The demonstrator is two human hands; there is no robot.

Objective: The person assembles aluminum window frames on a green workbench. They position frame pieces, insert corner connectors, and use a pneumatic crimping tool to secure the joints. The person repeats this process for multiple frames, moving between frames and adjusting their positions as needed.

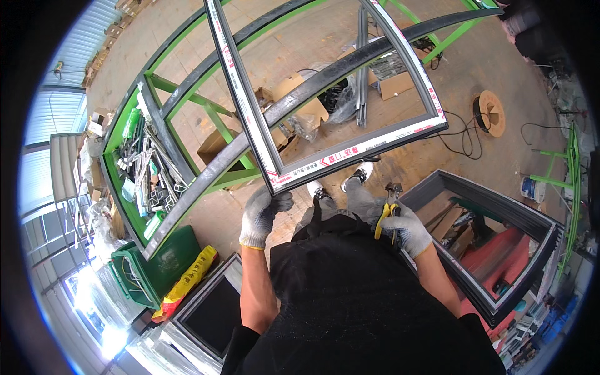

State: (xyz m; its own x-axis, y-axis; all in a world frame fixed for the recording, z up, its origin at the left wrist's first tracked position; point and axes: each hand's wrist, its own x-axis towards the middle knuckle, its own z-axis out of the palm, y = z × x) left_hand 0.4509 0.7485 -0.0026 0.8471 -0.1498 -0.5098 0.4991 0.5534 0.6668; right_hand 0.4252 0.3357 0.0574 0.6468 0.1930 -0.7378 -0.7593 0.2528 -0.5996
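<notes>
A white-and-dark window frame (337, 160), with printed protective film along its sides, lies across the padded bars of a green work stand (219, 153). Just below the frame's near left corner is my left hand (261, 215), in a grey-and-white knit glove. Its fingers are curled inward; whether anything is pinched in them is hidden. In my gloved right hand (407, 230) is a pair of pliers (387, 212) with yellow handles, its metal head pointing away from me. The pliers are apart from the frame.
Metal offcuts fill a green-edged tray (147, 165) at left, above a green bin (153, 262) and a yellow bag (187, 281). Another dark frame (462, 187) stands at my right. Open cardboard boxes (300, 100) lie beneath the stand; a cable reel (490, 114) sits on the floor.
</notes>
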